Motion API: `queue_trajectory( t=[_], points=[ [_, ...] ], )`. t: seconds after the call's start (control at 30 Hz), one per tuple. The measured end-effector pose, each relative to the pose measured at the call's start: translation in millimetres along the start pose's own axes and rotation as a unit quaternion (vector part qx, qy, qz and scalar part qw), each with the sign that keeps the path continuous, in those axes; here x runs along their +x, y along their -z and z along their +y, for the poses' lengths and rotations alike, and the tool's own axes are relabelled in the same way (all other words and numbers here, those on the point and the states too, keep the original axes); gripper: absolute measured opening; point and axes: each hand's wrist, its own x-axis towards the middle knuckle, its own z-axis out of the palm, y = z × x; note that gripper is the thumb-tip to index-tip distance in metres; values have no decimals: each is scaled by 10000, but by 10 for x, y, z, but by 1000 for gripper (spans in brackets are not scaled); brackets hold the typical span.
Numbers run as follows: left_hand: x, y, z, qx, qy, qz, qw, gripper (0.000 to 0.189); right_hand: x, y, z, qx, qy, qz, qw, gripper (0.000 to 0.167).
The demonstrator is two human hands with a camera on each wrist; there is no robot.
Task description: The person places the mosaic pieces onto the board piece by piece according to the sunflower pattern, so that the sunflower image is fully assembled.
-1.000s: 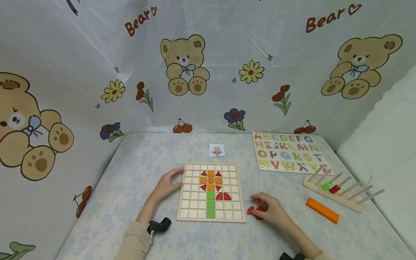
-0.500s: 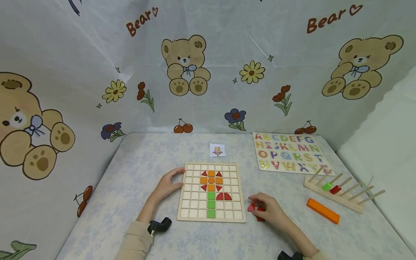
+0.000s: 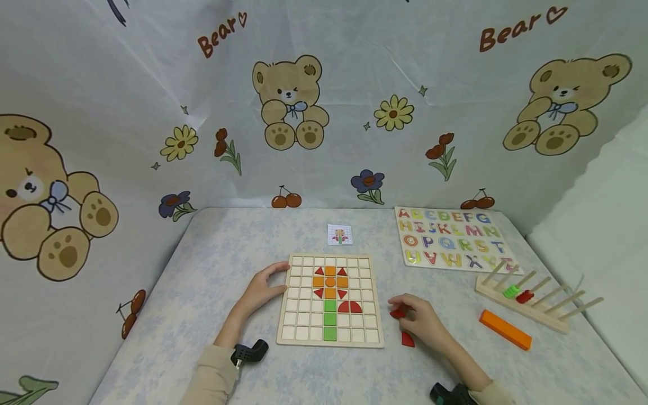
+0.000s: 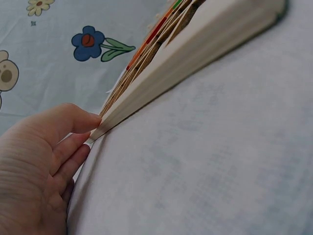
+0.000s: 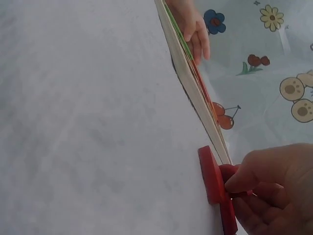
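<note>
A wooden grid board (image 3: 304, 340) lies flat on the table, with orange, red and green tiles set in its squares. Along its left edge rests my left hand (image 3: 259, 291), thumb and fingers spread apart against the side. Right of the board, my right hand (image 3: 422, 323) pinches a red tile (image 3: 398, 313) with a curved edge between thumb and fingertips. Below the palm another red tile (image 3: 407, 339) lies on the tabletop. In the right wrist view, the thumb presses on red pieces, and a red block (image 5: 211, 176) stands out beside them; the fingers partly hide the rest.
Behind the board lies a small picture card (image 3: 340, 235). An alphabet board (image 3: 440, 267) is at the back right. A peg rack (image 3: 526, 306) with green and red pieces stands at the right, an orange bar (image 3: 505, 329) in front of it. A printed bear cloth (image 3: 344, 146) hangs behind.
My right hand has closed its fingertips on the red tile that lay at its left. The other red tile is more exposed beneath the hand. My left hand stays at the board.
</note>
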Motion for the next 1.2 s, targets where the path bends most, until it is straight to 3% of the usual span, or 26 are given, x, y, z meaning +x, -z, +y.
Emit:
queue_trajectory(
  t=[0.1,0.4,0.93,1.2],
  points=[
    [-2,1,7,-8,-67,-27,10000,57,-15,29,0,-85,-210,-84,9997,43],
    [-6,5,19,52,-128,-38,9999,58,-19,2,15,-156,-601,242,9978,41],
    [1,2,15,65,-92,-24,9999,58,-2,-55,-8,-258,-531,345,9977,39],
    [8,5,-17,34,-157,-68,9998,58,115,-125,-141,-5,-118,194,9997,36]
  ],
)
